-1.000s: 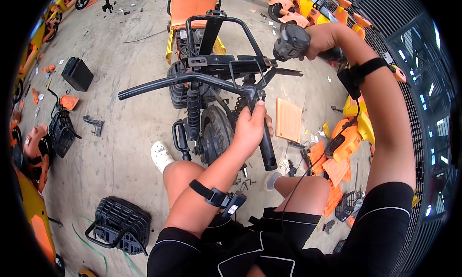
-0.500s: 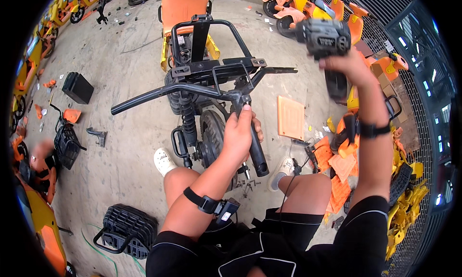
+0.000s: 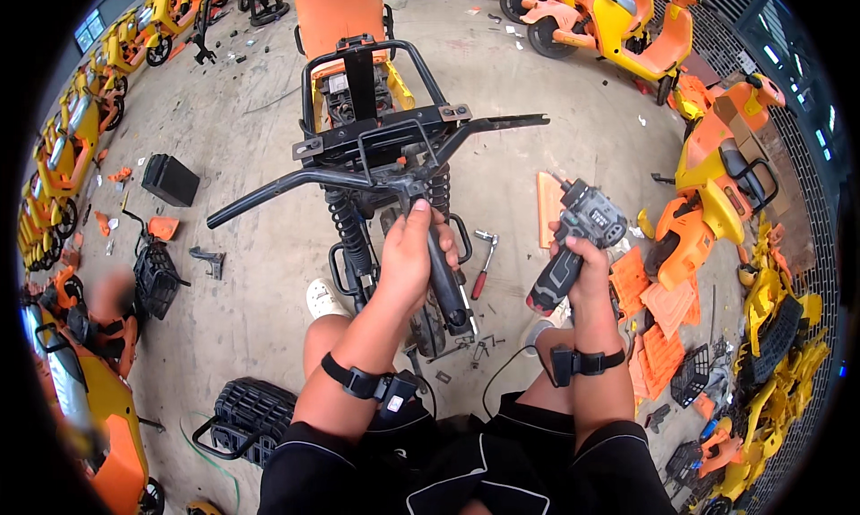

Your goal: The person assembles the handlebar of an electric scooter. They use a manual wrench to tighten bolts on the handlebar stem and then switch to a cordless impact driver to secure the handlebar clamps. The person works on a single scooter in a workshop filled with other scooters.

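Gripping a black metal tube with the left hand, with the fingers wrapped closely round from the right side and the thumb laid along the top. Holding that tube at the middle of the scene, just near of the joint of a black handlebar, with the hollow end toward the near side. Holding a cordless drill in the right hand, to the right of the tube and apart from it, with the fingers curled around the handle and the bit pointing far and left. Facing a stripped scooter frame, with coil shock absorbers under the handlebar. Having a red-handled ratchet wrench on the concrete floor between tube and drill, and loose bolts near the tube's hollow end. Wearing a black strap with a small device on each forearm. Having a black box at the far left, a black slatted basket at the near left, and yellow-and-orange scooters at the far right.
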Demonstrator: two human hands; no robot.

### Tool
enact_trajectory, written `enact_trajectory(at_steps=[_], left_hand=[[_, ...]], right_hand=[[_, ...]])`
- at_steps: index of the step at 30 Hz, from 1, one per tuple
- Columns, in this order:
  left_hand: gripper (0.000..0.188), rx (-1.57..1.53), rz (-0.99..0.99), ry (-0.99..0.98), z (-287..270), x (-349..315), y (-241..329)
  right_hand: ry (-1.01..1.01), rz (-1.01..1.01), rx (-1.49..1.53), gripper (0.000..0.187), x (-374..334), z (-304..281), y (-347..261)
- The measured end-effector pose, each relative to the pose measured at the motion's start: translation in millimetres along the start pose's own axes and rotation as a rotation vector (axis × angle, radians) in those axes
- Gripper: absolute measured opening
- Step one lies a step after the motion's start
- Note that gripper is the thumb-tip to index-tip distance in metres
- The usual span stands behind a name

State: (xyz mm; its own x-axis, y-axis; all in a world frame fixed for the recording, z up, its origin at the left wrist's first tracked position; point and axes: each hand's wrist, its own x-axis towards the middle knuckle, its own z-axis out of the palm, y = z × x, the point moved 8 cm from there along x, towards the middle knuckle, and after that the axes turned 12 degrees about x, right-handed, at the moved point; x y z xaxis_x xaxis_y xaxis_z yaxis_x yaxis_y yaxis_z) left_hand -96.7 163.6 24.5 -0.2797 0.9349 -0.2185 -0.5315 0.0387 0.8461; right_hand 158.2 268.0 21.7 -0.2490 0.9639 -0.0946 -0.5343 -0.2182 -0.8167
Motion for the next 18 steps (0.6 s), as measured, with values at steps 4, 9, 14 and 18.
enact_trajectory(at_steps=[4,9,14,18], left_hand=[[0.039,0.065,-0.023,0.018,3,-5,5],[0.041,0.150,0.010,0.034,-3,-3,2],[0.041,0.115,-0.003,0.040,-1,-4,1],[0.041,0.139,-0.019,0.017,1,-4,2]], right_hand=[[0.028,-0.039,0.047,0.048,8,-12,-4],[0.019,0.012,0.044,0.046,14,-12,4],[-0.003,0.025,0.052,0.044,16,0,2],[-0.014,-0.013,0.055,0.043,15,11,-4]])
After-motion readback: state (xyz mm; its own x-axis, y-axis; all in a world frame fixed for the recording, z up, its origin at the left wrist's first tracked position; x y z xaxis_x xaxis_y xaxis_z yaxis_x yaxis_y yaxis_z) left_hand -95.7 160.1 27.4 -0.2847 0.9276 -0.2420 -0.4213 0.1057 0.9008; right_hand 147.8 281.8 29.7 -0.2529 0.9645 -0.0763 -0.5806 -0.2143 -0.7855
